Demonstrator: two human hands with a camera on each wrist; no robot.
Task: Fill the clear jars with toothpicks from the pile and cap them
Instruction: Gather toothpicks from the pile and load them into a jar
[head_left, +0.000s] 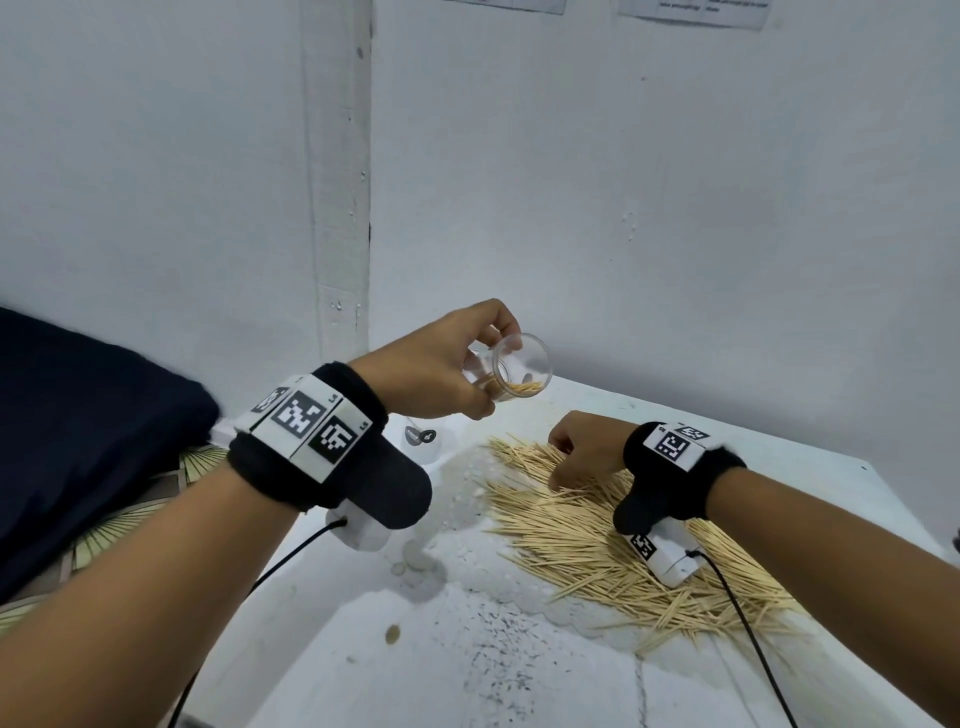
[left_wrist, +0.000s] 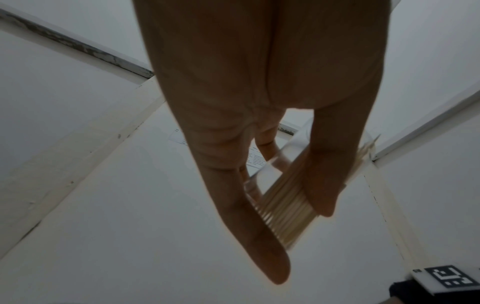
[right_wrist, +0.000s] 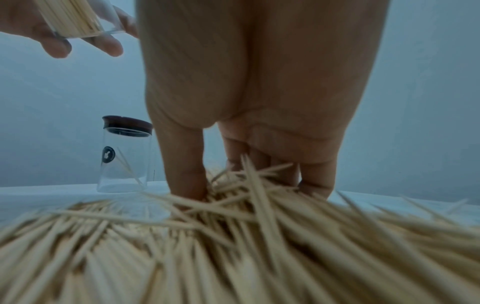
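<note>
My left hand holds a clear jar tilted in the air, mouth toward me, with a layer of toothpicks lying inside. In the left wrist view, thumb and fingers wrap the jar. To the right and lower, my right hand reaches down into the toothpick pile on the table. Its thumb and curled fingers are dug in around a tuft of toothpicks. A second clear jar with a dark lid stands upright behind the pile, holding one or two toothpicks.
The white table meets a white wall just behind the jars. A dark cloth and a patterned surface lie off the table's left edge. Black cables trail from both wrist cameras across the table.
</note>
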